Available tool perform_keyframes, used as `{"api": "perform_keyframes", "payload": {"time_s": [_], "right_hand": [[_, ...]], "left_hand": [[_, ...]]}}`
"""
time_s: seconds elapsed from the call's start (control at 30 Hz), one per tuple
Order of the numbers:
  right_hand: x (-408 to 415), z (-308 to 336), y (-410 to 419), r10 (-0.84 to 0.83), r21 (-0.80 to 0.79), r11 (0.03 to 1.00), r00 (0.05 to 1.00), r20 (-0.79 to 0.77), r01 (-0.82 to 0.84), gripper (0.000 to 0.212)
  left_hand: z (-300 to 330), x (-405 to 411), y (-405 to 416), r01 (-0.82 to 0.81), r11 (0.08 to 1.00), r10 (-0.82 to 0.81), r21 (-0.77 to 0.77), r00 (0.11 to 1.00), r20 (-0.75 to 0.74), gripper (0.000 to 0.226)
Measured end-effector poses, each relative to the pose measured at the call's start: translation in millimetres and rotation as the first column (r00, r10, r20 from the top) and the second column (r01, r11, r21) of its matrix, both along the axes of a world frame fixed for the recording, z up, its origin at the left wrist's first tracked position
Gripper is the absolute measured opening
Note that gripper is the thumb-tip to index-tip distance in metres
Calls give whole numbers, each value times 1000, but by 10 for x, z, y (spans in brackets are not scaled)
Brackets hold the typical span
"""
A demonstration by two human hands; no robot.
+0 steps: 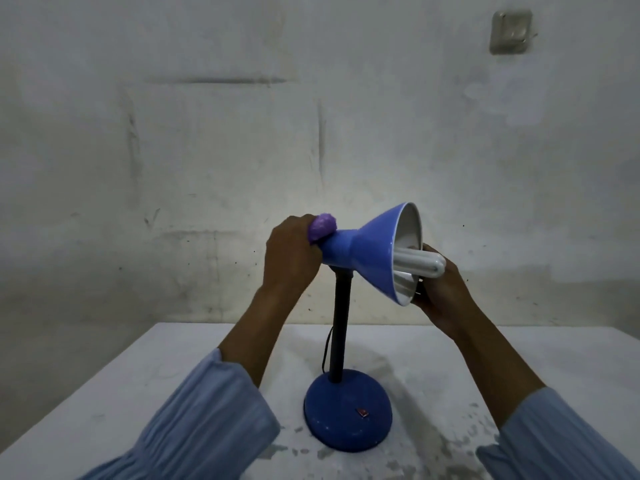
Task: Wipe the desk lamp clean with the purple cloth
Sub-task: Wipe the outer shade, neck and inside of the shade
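Observation:
A blue desk lamp stands on the white table [104, 393], with a round base [346, 417], a black post [341, 327] and a cone shade [374, 251] tipped to the right. A white tube bulb [419, 265] sticks out of the shade's mouth. My left hand [291, 258] grips a bunched purple cloth [322, 228] and presses it against the narrow rear end of the shade. My right hand [440, 289] holds the shade's lower rim, fingers curled behind the bulb.
A small red switch [362, 412] sits on the lamp base. A black cord [327, 348] hangs behind the post. The stained wall rises just behind the table, with a socket plate [510, 31] at the upper right.

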State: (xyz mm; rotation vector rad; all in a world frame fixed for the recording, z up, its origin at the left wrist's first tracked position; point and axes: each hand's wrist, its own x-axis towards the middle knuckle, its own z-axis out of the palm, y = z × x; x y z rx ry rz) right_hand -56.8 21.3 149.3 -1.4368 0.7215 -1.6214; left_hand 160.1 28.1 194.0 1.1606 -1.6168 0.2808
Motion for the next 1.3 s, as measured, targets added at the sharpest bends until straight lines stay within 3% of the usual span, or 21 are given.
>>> {"api": "perform_keyframes", "payload": {"time_s": [0.17, 0.37, 0.43, 0.53, 0.6, 0.67, 0.73, 0.8, 0.9, 1.03, 1.1, 1.13, 1.2, 1.23, 1.27, 1.3], "right_hand": [[-45, -53, 1, -2, 22, 1000, 1000, 26, 2, 20], [-35, -21, 50, -46, 36, 998, 999, -7, 47, 20], [-24, -10, 67, -59, 47, 997, 998, 8, 58, 18], [-12, 10, 82, -57, 61, 997, 998, 3, 56, 17], [3, 17, 90, -50, 34, 998, 998, -35, 51, 15], [6, 11, 98, -53, 25, 998, 998, -33, 54, 15], [-9, -1, 99, -50, 31, 998, 999, -11, 50, 17], [-18, -3, 101, -48, 36, 998, 999, -15, 49, 20], [8, 12, 103, -62, 36, 997, 997, -39, 64, 21], [-9, 3, 105, -90, 65, 994, 996, -28, 91, 20], [-14, 7, 121, -87, 69, 994, 995, -50, 90, 20], [-10, 19, 136, -96, 62, 993, 993, -70, 100, 19], [-1, 47, 176, -134, 42, 989, 985, -112, 140, 18], [0, 59, 196, -158, 25, 986, 979, -132, 163, 20], [-12, 66, 215, -185, 3, 982, 970, -157, 188, 24], [-13, 69, 229, -209, -15, 978, 961, -182, 210, 29]], "left_hand": [[49, -271, 202, 237, 962, -212, -136, 962, 172, 41], [-640, -398, 307, 176, 917, -207, -359, 977, -50, 52], [-936, -342, 271, 200, 924, -201, -326, 979, 30, 53], [-1237, -256, 216, 271, 954, -250, -126, 955, 162, 51], [-1287, -251, 230, 293, 947, -293, -128, 956, 21, 37], [-1187, -276, 245, 256, 933, -320, -255, 911, -258, 23], [-965, -287, 259, 150, 937, -305, -315, 791, -531, 25], [-711, -290, 256, 87, 968, -230, -233, 674, -702, 20], [-525, -392, 281, 152, 986, -151, -65, 664, -733, 18], [-711, -681, 494, 306, 950, -278, -58, 748, -602, 16], [-841, -804, 554, 407, 911, -288, 70, 748, -597, 17], [-879, -842, 542, 473, 863, -248, 181, 705, -664, 16], [-861, -864, 468, 715, 618, -78, 327, 469, -880, 14], [-811, -858, 444, 835, 467, 14, 292, 323, -946, 14], [-756, -847, 424, 907, 371, 66, 198, 187, -980, 15], [-706, -832, 381, 938, 336, 71, 82, 61, -996, 17]]}}
